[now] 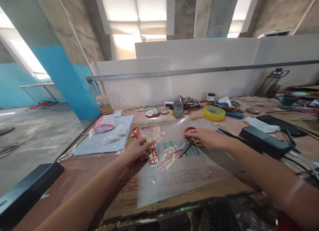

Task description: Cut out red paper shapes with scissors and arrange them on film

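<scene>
My left hand (137,150) pinches a small red and yellow cutout (153,154), narrow and rounded at its lower end, with a clear edge around it. My right hand (208,138) is on the handles of a pair of scissors (187,147), one red and one yellow, with the fingers partly hiding them. The blades are parted and point down-left, low over a translucent sheet (159,191). Between the hands, another red and yellow cutout (168,159) lies on that sheet. More red and yellow pieces (157,134) lie just beyond my left hand.
Printed cardboard (124,199) lies beneath the sheet. Papers (126,124) with crumpled tissue stand left. Behind are a yellow tape roll (213,114), a cup (178,110), and a jar (104,105). A black box (265,141) with cables and a metal bottle (269,83) are right.
</scene>
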Available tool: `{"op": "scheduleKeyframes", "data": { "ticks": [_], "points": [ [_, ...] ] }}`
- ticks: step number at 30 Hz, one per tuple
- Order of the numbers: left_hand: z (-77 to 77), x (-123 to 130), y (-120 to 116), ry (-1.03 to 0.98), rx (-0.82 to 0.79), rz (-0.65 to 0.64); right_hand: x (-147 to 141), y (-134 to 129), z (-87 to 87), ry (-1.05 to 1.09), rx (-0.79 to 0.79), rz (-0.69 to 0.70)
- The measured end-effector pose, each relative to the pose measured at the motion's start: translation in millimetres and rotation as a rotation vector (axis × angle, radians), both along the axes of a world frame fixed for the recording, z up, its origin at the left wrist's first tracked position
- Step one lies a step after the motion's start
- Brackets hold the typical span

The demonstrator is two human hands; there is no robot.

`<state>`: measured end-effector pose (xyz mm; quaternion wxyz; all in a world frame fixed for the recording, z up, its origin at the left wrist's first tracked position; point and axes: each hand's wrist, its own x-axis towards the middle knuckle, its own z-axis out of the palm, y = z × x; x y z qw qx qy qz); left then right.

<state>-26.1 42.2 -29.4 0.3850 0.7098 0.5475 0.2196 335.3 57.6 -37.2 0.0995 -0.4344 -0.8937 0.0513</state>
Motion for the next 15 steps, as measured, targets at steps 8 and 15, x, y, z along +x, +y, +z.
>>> {"op": "scheduleKeyframes", "data": {
  "ticks": [8,15],
  "points": [
    [-10.9,11.9,-6.6,0.037,0.156,0.056,-11.0,3.7,9.0,-0.233,0.202,0.032],
    [12.0,-8.9,4.5,-0.065,0.386,0.177,-52.3,-27.1,40.5,0.734,-0.152,-0.058]
  ]
}}
